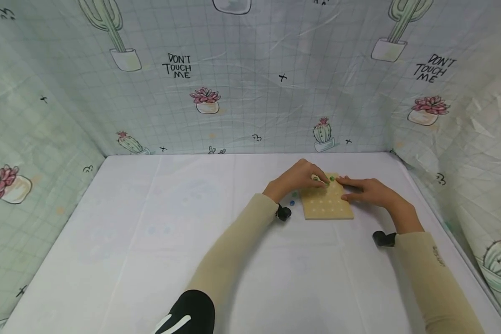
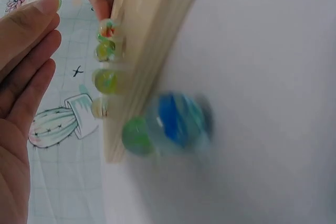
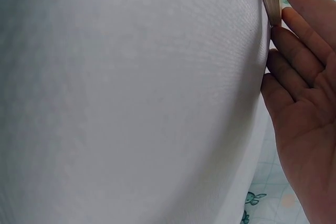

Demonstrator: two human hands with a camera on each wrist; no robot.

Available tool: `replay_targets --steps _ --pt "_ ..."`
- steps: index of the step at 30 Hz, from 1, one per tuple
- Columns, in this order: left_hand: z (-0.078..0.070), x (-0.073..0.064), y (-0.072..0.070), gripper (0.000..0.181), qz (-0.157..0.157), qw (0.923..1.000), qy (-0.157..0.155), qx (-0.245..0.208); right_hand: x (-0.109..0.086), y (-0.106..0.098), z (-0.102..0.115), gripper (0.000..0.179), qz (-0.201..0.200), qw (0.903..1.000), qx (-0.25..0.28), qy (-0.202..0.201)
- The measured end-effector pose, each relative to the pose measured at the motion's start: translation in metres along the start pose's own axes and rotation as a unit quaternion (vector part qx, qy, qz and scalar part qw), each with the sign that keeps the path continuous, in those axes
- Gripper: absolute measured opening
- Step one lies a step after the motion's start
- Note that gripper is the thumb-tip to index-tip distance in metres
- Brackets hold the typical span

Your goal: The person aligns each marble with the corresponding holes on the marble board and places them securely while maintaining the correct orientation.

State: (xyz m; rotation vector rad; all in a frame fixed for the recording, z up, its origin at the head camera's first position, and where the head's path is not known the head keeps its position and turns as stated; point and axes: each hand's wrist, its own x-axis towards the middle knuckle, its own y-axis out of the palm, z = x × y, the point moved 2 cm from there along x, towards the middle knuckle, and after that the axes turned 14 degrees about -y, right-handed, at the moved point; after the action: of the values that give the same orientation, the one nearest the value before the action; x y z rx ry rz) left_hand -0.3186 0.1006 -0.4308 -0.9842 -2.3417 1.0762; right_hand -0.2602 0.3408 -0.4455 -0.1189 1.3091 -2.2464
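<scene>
A pale wooden board with rows of shallow dimples lies on the white table. My left hand is over its far part, thumb and fingertips pinching a small green-tinted marble, mostly hidden by the thumb. Several marbles stand on the board, among them a yellow-green marble and an orange-flecked clear marble. Off the board's left edge, a blue-swirled marble and a green marble rest on the table. My right hand touches the board's right edge with extended fingers.
White cloth covers the table. Behind it rises a cactus-printed curtain, with more of the same fabric at both sides. A black wrist camera sits below my left hand, near the two loose marbles.
</scene>
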Motion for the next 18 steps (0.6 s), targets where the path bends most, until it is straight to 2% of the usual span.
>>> replay_targets --steps 6,10,18 --pt "-0.011 0.012 0.003 0.021 0.005 0.9999 -0.007 -0.01 0.0 0.0 0.002 0.086 0.01 0.9999 -0.009 0.005" --pt "-0.014 0.017 0.005 0.021 0.009 0.9999 -0.011 0.001 0.002 0.0 0.003 0.086 0.012 0.9999 -0.005 -0.001" --pt "-0.011 0.028 0.016 0.02 -0.004 0.9996 -0.022 0.014 0.001 0.0 0.001 0.084 0.011 0.9999 -0.008 -0.009"
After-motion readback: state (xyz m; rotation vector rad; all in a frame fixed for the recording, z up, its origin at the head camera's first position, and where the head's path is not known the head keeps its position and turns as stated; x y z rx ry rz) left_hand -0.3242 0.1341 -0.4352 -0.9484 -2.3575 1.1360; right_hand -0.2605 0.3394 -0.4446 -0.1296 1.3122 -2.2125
